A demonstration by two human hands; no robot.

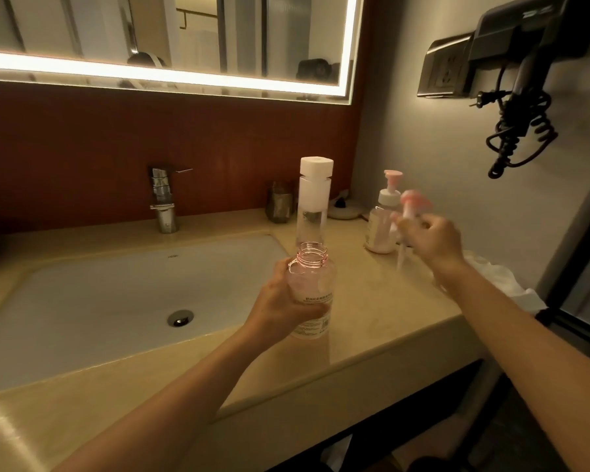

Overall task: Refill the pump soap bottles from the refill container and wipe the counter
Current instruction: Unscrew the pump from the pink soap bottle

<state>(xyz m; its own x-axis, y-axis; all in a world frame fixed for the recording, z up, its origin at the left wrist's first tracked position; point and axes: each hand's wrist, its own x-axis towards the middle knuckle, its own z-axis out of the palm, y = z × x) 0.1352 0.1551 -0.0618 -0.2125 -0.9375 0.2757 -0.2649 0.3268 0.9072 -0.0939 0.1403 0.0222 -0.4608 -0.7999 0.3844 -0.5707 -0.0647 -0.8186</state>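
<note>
Two things are held over the table: the left grip curls round the uncapped soap bottle beside the sink; the right grip pinches the blurred pump head aloft.

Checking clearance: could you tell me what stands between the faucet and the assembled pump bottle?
Head view: a dark tumbler, the tall white-capped bottle and a small dish.

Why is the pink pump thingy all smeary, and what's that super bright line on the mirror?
In the head view, the pump in the right hand is blurred, while the open bottle in the left hand looks sharp; the mirror's light strip glares white in the same view, and the room around is dim.
</note>
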